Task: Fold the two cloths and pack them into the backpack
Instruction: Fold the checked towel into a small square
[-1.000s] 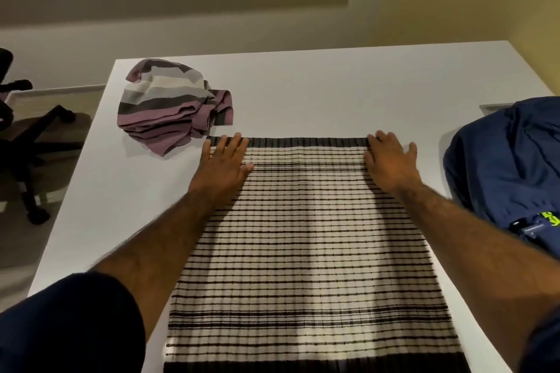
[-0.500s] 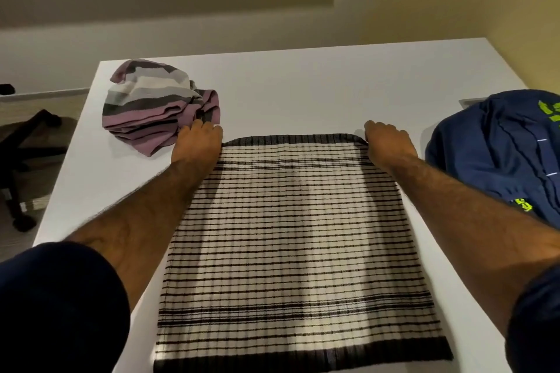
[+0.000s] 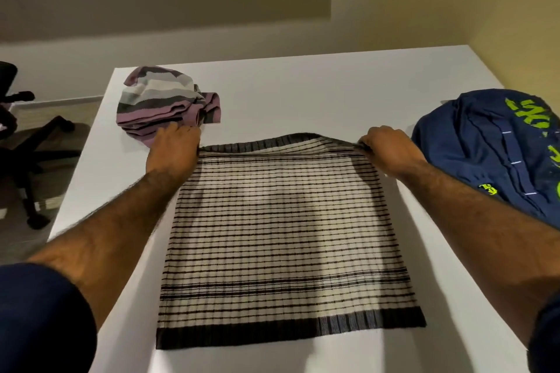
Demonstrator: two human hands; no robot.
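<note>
A cream cloth with thin dark stripes and dark end bands (image 3: 285, 239) lies spread on the white table (image 3: 318, 94) in front of me. My left hand (image 3: 174, 150) pinches its far left corner and my right hand (image 3: 391, 148) pinches its far right corner. The far edge is lifted a little off the table and sags between the hands. A second cloth, striped purple, grey and white (image 3: 163, 106), sits crumpled at the back left, just beyond my left hand. The navy backpack with neon green lettering (image 3: 497, 148) lies at the right edge of the table.
The table's left edge drops to the floor, where a black office chair (image 3: 21, 154) stands. A beige wall rises close behind the table and along its right side.
Both hands went from lying flat on the cloth's far end to gripping its far corners, and that edge has now risen off the table.
</note>
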